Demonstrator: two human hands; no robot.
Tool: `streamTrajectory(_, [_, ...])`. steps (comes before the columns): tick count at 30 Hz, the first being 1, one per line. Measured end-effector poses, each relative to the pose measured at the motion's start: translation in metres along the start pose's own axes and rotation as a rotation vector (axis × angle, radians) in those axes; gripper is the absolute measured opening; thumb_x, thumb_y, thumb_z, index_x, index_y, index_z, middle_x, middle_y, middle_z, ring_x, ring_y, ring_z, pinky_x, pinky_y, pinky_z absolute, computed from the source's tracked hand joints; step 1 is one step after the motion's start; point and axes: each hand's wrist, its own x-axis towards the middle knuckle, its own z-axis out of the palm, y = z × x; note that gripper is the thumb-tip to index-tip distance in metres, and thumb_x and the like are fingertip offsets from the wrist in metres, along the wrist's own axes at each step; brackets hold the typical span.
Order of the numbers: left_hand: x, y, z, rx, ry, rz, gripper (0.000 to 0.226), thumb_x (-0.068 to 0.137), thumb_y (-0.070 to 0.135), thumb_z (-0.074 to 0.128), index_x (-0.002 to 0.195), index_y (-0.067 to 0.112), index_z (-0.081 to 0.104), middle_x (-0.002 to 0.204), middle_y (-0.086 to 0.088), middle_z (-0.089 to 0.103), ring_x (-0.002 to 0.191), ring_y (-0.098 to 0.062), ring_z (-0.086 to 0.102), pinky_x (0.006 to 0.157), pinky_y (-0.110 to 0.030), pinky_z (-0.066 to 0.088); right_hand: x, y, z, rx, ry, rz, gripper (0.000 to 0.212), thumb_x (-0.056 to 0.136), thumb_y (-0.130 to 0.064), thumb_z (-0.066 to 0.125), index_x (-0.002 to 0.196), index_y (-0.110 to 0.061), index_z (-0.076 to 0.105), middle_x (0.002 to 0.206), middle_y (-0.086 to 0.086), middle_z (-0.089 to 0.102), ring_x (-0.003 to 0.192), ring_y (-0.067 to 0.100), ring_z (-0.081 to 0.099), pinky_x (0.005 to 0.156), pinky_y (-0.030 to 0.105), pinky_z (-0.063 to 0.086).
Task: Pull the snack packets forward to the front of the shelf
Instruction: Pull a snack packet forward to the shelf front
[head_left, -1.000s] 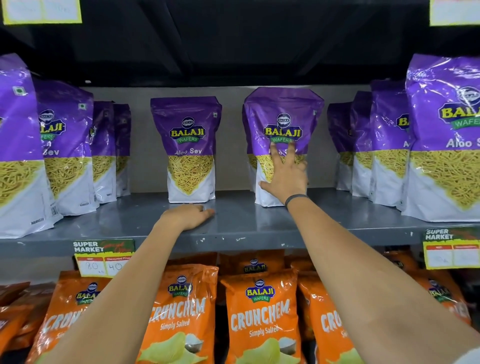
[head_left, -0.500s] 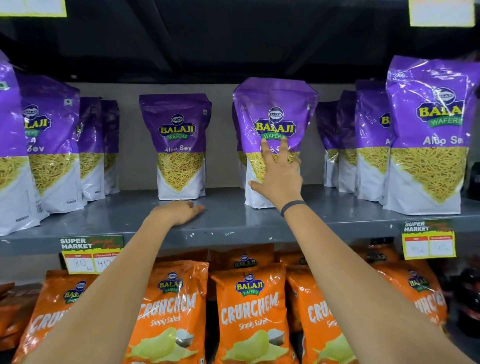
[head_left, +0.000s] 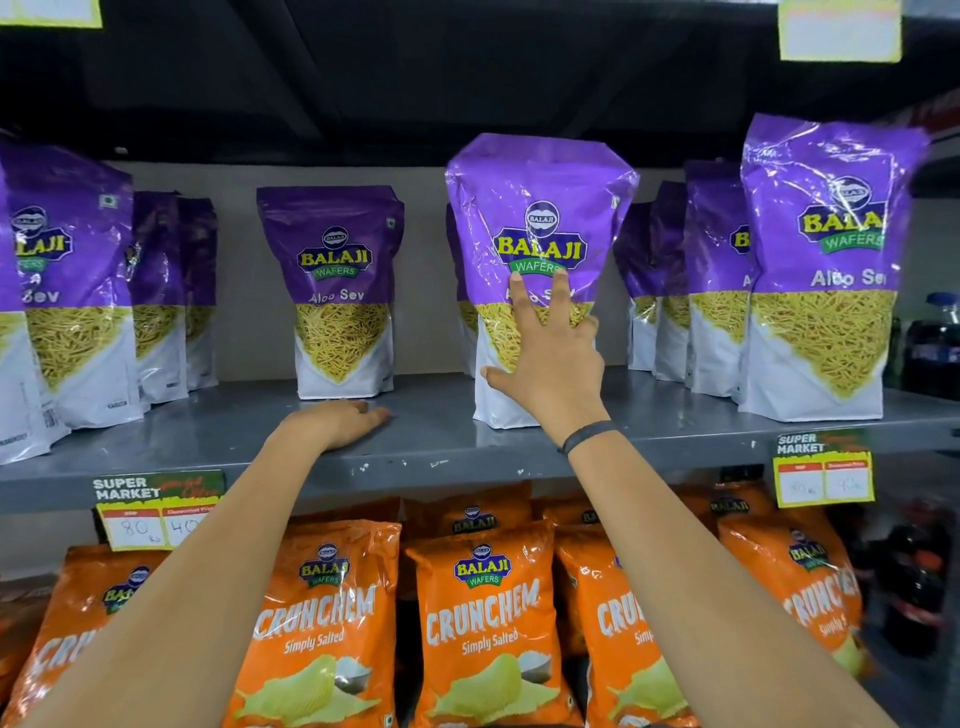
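Note:
Purple Balaji Aloo Sev packets stand on a grey metal shelf (head_left: 447, 441). My right hand (head_left: 545, 364) lies spread against the front of the middle packet (head_left: 540, 208), thumb at its left side and fingers curling round its right side; this packet stands well forward, near the shelf's front edge. Another packet (head_left: 337, 286) stands further back to its left. My left hand (head_left: 337, 423) rests palm down on the shelf in front of that packet, holding nothing. More packets stand behind the gripped one, mostly hidden.
Rows of the same purple packets fill the left (head_left: 72, 291) and right (head_left: 826, 270) ends of the shelf. Orange Crunchem chip bags (head_left: 483, 623) hang on the shelf below. Price tags (head_left: 156, 509) are clipped to the shelf edge. Dark bottles (head_left: 930, 343) stand at far right.
My right hand has drawn the middle packet forward toward the shelf's front edge, away from the packets behind it. My left hand stays flat on the shelf.

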Motion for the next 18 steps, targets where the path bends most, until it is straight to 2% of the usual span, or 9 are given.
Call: streamTrajectory(18, [0.003, -0.003, 0.000, -0.015, 0.007, 0.049, 0.067, 0.093, 0.059, 0.026, 0.146, 0.021, 0.040, 0.159, -0.010, 0.032, 0.144, -0.030, 0.032, 0.120, -0.048, 0.023, -0.015, 0.002, -0.010, -0.006, 0.079, 0.001, 0.104, 0.075, -0.058, 0.071, 0.153, -0.035, 0.007, 0.162, 0.010, 0.001, 0.131, 0.051, 0.033, 0.076, 0.053, 0.057])
